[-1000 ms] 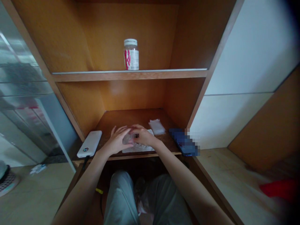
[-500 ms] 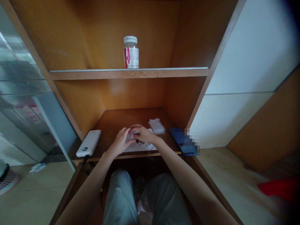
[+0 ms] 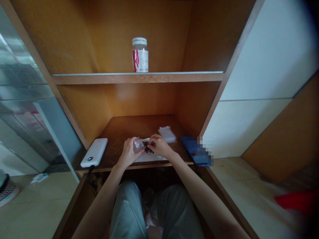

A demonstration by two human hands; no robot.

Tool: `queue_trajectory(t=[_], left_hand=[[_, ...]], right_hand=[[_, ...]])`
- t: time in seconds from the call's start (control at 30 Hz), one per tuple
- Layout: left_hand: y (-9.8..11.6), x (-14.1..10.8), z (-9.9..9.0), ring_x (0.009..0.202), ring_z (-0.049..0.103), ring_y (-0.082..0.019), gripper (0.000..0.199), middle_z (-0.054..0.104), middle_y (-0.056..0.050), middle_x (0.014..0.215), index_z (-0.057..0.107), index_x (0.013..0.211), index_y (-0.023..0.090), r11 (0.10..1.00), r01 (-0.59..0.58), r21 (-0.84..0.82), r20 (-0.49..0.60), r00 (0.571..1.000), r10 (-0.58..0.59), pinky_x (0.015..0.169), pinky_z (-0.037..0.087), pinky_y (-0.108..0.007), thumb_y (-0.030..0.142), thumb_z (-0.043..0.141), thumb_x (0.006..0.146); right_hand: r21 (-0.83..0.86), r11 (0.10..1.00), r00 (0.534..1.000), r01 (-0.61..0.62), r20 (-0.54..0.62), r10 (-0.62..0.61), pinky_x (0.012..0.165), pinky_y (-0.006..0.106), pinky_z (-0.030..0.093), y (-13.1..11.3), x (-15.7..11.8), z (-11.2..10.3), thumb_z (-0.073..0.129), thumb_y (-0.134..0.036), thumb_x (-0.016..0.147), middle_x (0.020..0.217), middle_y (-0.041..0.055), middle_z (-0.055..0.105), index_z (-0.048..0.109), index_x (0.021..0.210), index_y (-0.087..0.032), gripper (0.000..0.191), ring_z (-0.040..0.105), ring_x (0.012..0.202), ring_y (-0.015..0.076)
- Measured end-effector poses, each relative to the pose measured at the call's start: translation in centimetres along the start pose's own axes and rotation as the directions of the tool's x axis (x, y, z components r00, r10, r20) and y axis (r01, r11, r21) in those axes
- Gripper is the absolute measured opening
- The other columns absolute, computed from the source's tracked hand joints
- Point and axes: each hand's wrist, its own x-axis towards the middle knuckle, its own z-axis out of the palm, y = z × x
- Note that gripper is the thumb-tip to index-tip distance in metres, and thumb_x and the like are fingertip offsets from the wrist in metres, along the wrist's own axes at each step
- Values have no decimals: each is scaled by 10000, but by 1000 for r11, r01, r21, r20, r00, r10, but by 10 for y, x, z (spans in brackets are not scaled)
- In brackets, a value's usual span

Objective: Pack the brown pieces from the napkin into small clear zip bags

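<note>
My left hand (image 3: pixel 128 153) pinches a small clear plastic bag (image 3: pixel 138 145) at the middle of the wooden desk shelf (image 3: pixel 139 127). My right hand (image 3: pixel 159 146) faces it, with its fingertips on a small dark item (image 3: pixel 149 148) at the bag's right end. I cannot tell whether the dark item lies inside the bag. Both hands rest above a white sheet (image 3: pixel 149 158). A stack of clear plastic bags (image 3: pixel 166 134) lies just beyond my right hand.
A white power bank (image 3: pixel 94 152) with a black cable lies left of my hands, and a dark blue phone (image 3: pixel 195 152) lies at the shelf's right. A labelled jar (image 3: pixel 140 55) stands on the upper shelf. My knees are below the shelf's front edge.
My hands have drawn slightly apart and lower. The clear bag now shows at my left hand's fingertips, and the dark item shows between my hands.
</note>
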Motion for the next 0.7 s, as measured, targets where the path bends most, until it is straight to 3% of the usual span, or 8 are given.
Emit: queue_trajectory(t=[0.17,0.33,0.57,0.7], left_hand=[[-3,0,-1,987,481,-228,525,498,-93,1061,380,1118,194,1000,16,-25,-8,1000,-17,848,398,-392,278,637,668],[-10,-2,0,988,481,-210,510,478,-96,1070,361,1119,185,990,104,-94,-17,994,-106,862,398,-379,329,607,695],[-21,-3,5,1029,470,-217,447,471,-91,1062,359,1088,187,981,134,-138,11,991,-134,886,381,-398,329,573,722],[-23,-3,6,993,484,-215,438,482,-88,1041,369,1072,184,982,141,-126,28,990,-138,870,390,-396,319,578,711]], right_hand=[[-223,974,999,-24,16,29,824,348,354,-13,-8,6,634,-300,706,963,84,537,622,712,-155,146,470,938,196],[-366,930,999,-2,42,19,786,363,357,-22,-8,9,608,-312,721,961,112,541,618,771,-152,168,455,940,235],[-367,930,998,-19,50,40,780,384,356,-26,-7,13,575,-228,716,938,128,555,621,752,-151,96,466,928,254],[-271,960,997,-73,-34,66,766,340,376,-19,-1,14,579,-203,703,885,93,569,617,664,-164,67,486,879,213]])
